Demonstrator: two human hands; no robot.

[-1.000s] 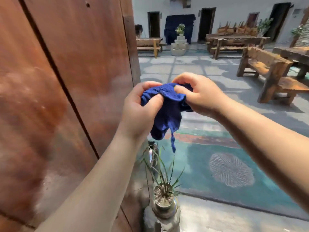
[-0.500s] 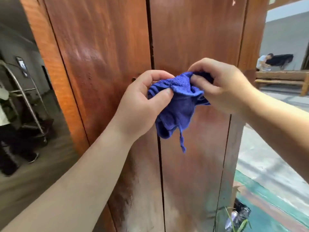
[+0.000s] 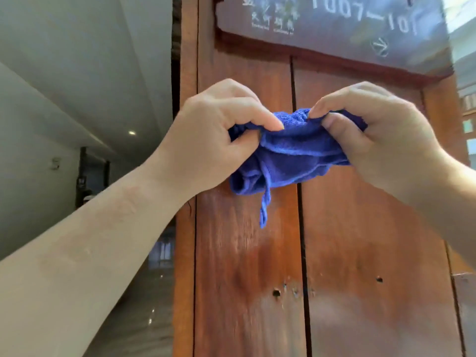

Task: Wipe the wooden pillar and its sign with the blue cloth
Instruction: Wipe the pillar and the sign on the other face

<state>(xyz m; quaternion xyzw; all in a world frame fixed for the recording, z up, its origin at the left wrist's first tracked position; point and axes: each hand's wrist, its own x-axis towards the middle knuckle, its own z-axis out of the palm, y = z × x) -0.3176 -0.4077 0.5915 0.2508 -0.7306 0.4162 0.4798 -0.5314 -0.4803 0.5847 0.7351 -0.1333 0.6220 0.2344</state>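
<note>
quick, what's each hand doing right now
Left hand: closed, pinching the blue cloth.
Right hand: closed, pinching the same cloth's other end.

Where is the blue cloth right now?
In the head view, centre frame, the blue cloth is stretched between the left hand and right hand, before the wooden pillar, below its sign.

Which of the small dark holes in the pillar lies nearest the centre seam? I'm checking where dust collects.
The hole left of the seam, low on the pillar. The other hole sits far out on the right board.

Left hand (image 3: 206, 140), right hand (image 3: 373, 140) raised, pinching.
</note>
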